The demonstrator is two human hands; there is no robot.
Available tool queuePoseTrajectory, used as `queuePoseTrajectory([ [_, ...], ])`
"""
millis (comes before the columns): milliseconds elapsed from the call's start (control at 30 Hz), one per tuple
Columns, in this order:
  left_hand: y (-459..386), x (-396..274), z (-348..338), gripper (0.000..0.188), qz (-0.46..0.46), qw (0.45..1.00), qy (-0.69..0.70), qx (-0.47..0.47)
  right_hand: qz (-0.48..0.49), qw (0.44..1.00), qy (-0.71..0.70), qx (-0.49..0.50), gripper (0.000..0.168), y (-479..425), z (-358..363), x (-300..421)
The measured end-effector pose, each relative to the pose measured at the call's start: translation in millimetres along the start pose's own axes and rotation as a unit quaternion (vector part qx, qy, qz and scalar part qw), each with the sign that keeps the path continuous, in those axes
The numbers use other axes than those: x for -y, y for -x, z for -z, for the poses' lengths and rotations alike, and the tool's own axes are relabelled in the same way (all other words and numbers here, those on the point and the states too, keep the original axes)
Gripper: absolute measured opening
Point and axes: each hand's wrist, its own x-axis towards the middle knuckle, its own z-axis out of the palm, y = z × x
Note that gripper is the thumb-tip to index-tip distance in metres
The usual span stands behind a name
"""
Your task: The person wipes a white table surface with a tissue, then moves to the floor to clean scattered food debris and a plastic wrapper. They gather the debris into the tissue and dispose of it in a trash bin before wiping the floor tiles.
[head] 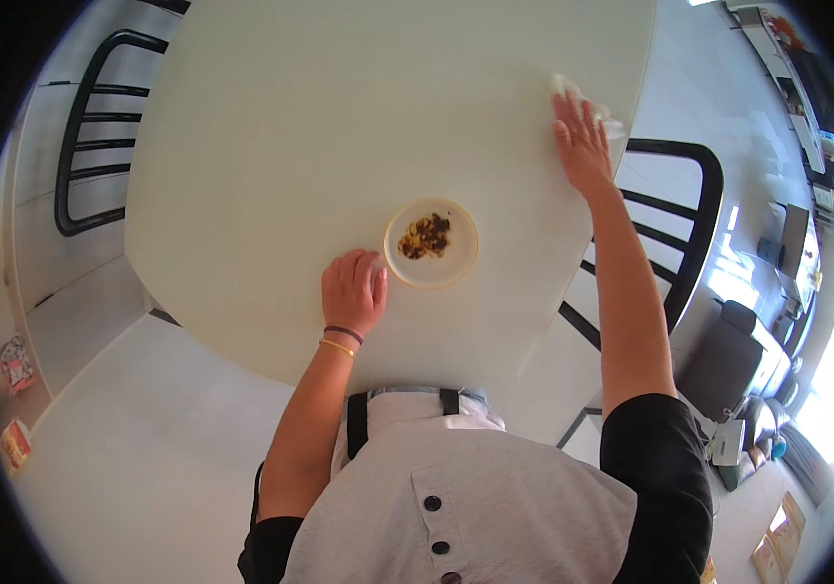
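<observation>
My right hand [582, 142] lies flat near the right edge of a pale table [278, 160], its fingers pressing on a thin whitish cloth or tissue [610, 125] that shows around the fingertips. Toward the table's near side, my left hand [355, 290] rests on the tabletop with curled fingers, just left of a round plate or shallow bowl [453, 271]. Whether those fingers touch its rim, I cannot tell. Small brown and yellowish food scraps [425, 236] lie in the dish. Two thin bands circle my left wrist.
A black-framed chair [709, 190] stands against the table's right side, under my right forearm. Another black chair [70, 153] is at the left side. Farther right are a dark grey sofa [723, 358] and a bright window. Small packages lie at the far left.
</observation>
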Motion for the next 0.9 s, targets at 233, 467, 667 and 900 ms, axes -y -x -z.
queuePoseTrajectory([
  [233,0.9,2.8,5.9,0.024,-0.01,0.999,-0.01,-0.03,0.048,0.995,-0.027,0.086,0.063,125.1,33.3,108.2],
  [467,-0.6,6.2,-1.1,0.025,-0.026,0.999,0.001,-0.042,-0.01,0.973,-0.131,0.191,0.058,259.1,79.0,240.0],
  [667,0.4,6.4,-1.3,0.025,-0.034,0.998,0.017,-0.049,-0.05,0.963,-0.119,0.238,0.056,315.3,92.2,268.6],
  [900,-1.3,5.3,-2.5,0.023,-0.034,0.998,0.038,-0.04,-0.154,0.984,-0.044,0.074,0.058,252.3,45.8,157.5],
])
